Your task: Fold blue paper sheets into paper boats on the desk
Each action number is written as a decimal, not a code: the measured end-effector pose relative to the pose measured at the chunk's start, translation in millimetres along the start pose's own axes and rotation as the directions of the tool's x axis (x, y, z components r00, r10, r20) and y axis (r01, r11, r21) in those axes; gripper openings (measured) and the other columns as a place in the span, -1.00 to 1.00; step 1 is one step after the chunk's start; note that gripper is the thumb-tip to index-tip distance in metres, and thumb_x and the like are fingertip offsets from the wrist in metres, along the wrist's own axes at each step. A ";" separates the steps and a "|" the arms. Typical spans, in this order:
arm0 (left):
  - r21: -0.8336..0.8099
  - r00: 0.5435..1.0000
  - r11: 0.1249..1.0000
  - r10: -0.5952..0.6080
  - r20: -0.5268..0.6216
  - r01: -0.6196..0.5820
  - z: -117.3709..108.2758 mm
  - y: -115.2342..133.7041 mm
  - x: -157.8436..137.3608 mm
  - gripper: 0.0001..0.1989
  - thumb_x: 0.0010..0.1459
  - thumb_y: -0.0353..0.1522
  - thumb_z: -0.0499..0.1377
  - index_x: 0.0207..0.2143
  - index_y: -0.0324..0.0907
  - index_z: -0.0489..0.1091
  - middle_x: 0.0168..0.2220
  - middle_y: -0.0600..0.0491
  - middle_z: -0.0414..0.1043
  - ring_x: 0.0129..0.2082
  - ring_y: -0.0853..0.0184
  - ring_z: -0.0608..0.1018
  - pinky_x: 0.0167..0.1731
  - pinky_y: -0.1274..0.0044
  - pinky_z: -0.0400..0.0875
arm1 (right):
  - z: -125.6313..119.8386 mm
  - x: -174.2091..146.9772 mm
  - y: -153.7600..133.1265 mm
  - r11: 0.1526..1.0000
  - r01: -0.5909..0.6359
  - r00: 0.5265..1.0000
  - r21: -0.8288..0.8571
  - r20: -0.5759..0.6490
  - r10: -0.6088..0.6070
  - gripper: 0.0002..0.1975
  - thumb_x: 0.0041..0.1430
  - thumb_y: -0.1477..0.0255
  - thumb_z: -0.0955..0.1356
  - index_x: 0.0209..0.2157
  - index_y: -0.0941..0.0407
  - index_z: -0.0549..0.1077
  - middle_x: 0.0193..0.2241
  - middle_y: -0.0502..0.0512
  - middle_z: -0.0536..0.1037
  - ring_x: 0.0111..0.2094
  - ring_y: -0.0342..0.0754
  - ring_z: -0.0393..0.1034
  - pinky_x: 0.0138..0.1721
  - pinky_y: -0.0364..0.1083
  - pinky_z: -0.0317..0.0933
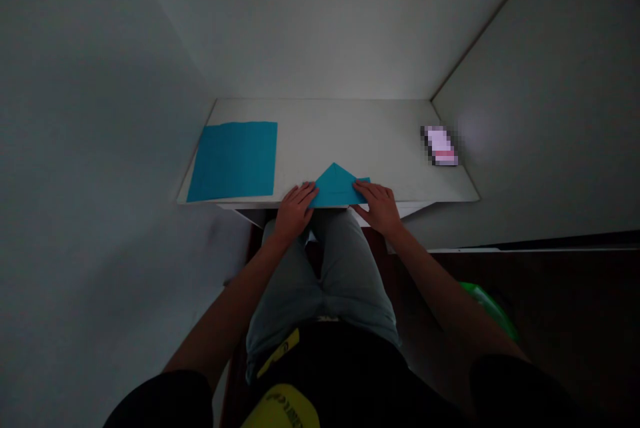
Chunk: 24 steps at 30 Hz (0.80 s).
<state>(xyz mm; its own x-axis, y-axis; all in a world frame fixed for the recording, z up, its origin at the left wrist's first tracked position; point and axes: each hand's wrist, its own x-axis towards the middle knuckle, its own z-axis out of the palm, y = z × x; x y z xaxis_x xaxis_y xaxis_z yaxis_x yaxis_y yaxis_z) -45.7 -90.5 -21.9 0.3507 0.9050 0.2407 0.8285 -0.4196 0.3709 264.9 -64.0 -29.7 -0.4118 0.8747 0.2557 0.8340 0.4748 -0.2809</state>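
A sheet of blue paper [336,187], folded to a peak at the top with a straight lower edge, lies at the table's front edge. My left hand [296,211] holds its left corner, the fingertips resting on the paper. At the right side my right hand [380,207] grips it, fingers on top and the thumb at the lower edge. A small strip of the paper sticks out beyond the right fingers. What the left thumb does underneath is hard to make out.
A flat blue square sheet [234,160] lies at the left of the white table [350,131]. A phone [441,146], blurred out, rests near the right wall. Walls enclose the table at the back and both sides. Something green [490,308] is on the floor at right.
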 end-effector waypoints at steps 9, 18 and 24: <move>-0.443 0.960 0.874 -0.265 -0.091 0.199 -38.8 -10.0 41.6 -0.77 0.47 -0.21 0.26 0.02 -0.11 0.62 -0.09 -0.04 0.74 -0.10 0.16 0.73 -0.03 0.33 0.63 | -48.1 31.8 16.8 0.909 -0.137 0.983 0.393 -0.062 0.175 -0.60 0.47 0.01 0.37 -0.06 0.03 0.64 -0.17 0.17 0.73 -0.19 0.15 0.57 -0.07 0.13 0.40; -0.288 0.929 0.898 -0.364 -0.060 0.333 -30.1 -26.3 97.6 -0.76 0.37 -0.33 0.34 0.06 -0.14 0.52 -0.09 -0.05 0.65 -0.16 0.18 0.66 -0.01 0.33 0.54 | -11.0 90.2 39.6 0.937 -0.244 0.967 0.248 -0.015 0.256 -0.51 0.31 0.13 0.43 0.15 0.12 0.57 -0.11 0.29 0.66 -0.12 0.26 0.53 -0.02 0.21 0.42; -0.032 0.974 0.986 -0.169 -0.154 0.166 -13.8 -20.9 69.8 -0.63 0.42 -0.30 0.31 0.23 -0.12 0.50 0.31 -0.20 0.49 0.33 0.01 0.50 0.34 0.19 0.41 | 6.6 72.8 32.3 0.989 -0.092 0.986 0.115 -0.127 0.106 -0.55 0.47 0.22 0.36 0.28 0.03 0.58 0.26 0.37 0.53 0.21 0.38 0.42 0.22 0.35 0.33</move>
<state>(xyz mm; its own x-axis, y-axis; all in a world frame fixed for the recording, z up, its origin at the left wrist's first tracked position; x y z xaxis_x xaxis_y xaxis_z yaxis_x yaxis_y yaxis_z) -44.6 -19.5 -0.5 0.1342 0.9414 0.3094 0.8608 -0.2654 0.4343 259.4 15.6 -26.2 -0.2709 0.9007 0.3395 0.8208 0.4004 -0.4075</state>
